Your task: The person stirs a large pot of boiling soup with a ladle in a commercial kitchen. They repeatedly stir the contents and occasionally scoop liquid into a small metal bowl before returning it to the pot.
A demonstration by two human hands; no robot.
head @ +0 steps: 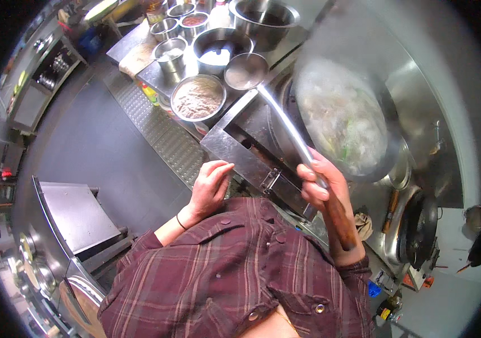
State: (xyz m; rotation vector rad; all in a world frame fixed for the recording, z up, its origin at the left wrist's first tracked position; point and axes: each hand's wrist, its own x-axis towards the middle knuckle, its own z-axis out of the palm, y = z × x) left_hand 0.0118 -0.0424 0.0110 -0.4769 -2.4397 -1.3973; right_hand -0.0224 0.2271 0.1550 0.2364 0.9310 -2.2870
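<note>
My right hand point(325, 177) grips a long-handled metal ladle point(287, 122) with a wooden grip end. The ladle's bowl reaches over the counter, beside a dark-filled steel pot point(197, 42). Just below the ladle bowl stands a metal bowl point(222, 105) heaped with a pale, floury-looking substance point(198, 97). A large wok point(375, 167) sits on the stove to the right of the ladle; thick steam blurs its pale and green contents point(342, 122). My left hand point(213, 186) rests near my chest, fingers curled loosely together, holding nothing visible.
Several steel containers, including one with red contents point(194, 19), crowd the side counter point(149, 78). A large steel pot point(295, 19) stands behind them. On the right are a strainer point(401, 169) with a wooden handle and a dark pan point(422, 228). A perforated floor strip point(156, 122) runs alongside.
</note>
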